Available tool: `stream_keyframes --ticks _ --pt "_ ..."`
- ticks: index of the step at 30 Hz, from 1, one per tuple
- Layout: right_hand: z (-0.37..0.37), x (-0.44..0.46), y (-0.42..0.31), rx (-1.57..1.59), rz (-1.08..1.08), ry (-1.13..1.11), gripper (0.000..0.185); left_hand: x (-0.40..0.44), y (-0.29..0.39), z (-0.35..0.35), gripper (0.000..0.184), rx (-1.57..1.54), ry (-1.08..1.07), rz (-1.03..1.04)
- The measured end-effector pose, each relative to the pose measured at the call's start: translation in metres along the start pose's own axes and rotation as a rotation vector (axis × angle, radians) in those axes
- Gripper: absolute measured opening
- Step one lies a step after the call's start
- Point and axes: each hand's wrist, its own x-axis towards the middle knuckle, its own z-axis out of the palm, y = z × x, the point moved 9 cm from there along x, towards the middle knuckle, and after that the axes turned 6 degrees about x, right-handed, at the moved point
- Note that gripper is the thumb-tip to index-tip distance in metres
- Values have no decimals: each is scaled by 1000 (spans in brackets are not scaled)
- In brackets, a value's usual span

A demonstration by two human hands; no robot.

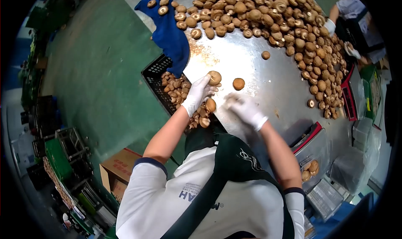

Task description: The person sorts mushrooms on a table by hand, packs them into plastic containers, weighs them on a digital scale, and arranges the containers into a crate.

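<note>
Your gloves (195, 96) are white, your apron (239, 155) dark green, your white shirt (184, 207) navy-edged; the mushrooms (274, 27) are brown, the worktop (259, 77) silver-grey, the cloth (169, 36) blue.

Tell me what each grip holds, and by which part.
The left grip holds a mushroom by its edge. The right grip is blurred; I cannot tell.

Floor (96, 71): green, smooth, lightly marked, filling much of the left side and showing again past the table's far edge.
Table (284, 88): broad, bare-metal top, brownish stains toward its left edge.
Light: a white glare across the middle of the metal, dimmer at the room's edges.
Cardboard box (119, 163): brown, on the floor.
Far left: green crates (56, 153), dark clutter, blurred.
</note>
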Motion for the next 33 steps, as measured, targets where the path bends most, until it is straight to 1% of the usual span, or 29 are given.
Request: stream_keyframes --ticks 1,2,3,4,5,6,8,9,10,11,12,13,14,16,17,18,19,20,22,23,24,25,26,28,29,30,32,33 --pt "-40 16 32 12 83 227 35 4 -11 -11 53 -74 -21 -37" --pt "-87 17 3 -156 61 453 43 -5 -8 -13 53 -152 1 -61" --pt "-125 27 -5 -324 -57 608 43 -10 -11 -17 53 -211 -23 -70" --pt "-155 33 -9 -383 -56 741 51 -14 -12 -20 53 -269 -47 -76" --pt "-182 49 4 -499 -28 774 61 -16 -14 -24 52 -300 -64 -60" --pt "-201 62 13 -490 71 779 72 -21 -13 -28 46 -271 -50 -46" --pt "-221 93 42 -488 137 720 77 -40 -1 -29 39 -239 87 -3" --pt "-221 114 52 -387 61 570 78 -48 2 -33 36 -184 134 14" --pt "-218 126 73 -312 87 517 67 -57 4 -42 34 -128 173 27" --pt "-211 117 54 -421 21 525 58 -60 -8 -56 34 -95 160 13" --pt "-191 108 31 -525 -42 532 50 -64 -18 -73 34 53 205 11" --pt "-176 108 35 -452 -55 457 43 -65 -42 -101 33 218 271 -35" --pt "-158 107 39 -377 -69 382 36 -71 -53 -112 31 357 259 -63" --pt "-104 86 27 -313 -50 224 34 -82 -97 -119 42 149 241 -300" --pt "-76 68 11 -370 -140 208 39 -87 -106 -109 50 14 274 -351" --pt "-46 56 7 -416 -100 153 45 -93 -116 -97 58 -118 304 -405" --pt "-18 42 3 -296 -23 85 51 -96 -128 -89 69 -152 279 -501" --pt "12 35 10 -253 -14 43 59 -100 -123 -69 76 -198 272 -536" --pt "64 19 -3 -313 18 -85 67 -93 -135 -53 79 -295 132 -550" --pt "88 13 -9 -252 -108 -114 69 -88 -133 -55 75 -281 212 -486" --pt "100 8 -26 -193 -244 -149 71 -89 -127 -43 68 -337 42 -532" --pt "101 1 -36 -237 -357 -155 72 -92 -124 -43 65 -376 44 -541" --pt "89 0 -30 -128 -276 -103 70 -97 -121 -44 63 -419 51 -548" --pt "51 -9 -24 84 -118 -14 67 -95 -143 -80 63 -520 -8 -582" --pt "21 -18 -10 70 97 93 64 -102 -134 -88 64 -438 206 -553" --pt "-11 -32 10 53 311 200 61 -105 -130 -94 66 -441 269 -563" --pt "-73 -58 45 -269 -26 756 54 -113 -125 -107 69 -460 396 -586" --pt "-82 -69 49 -285 18 778 55 -114 -122 -108 72 -406 396 -588"
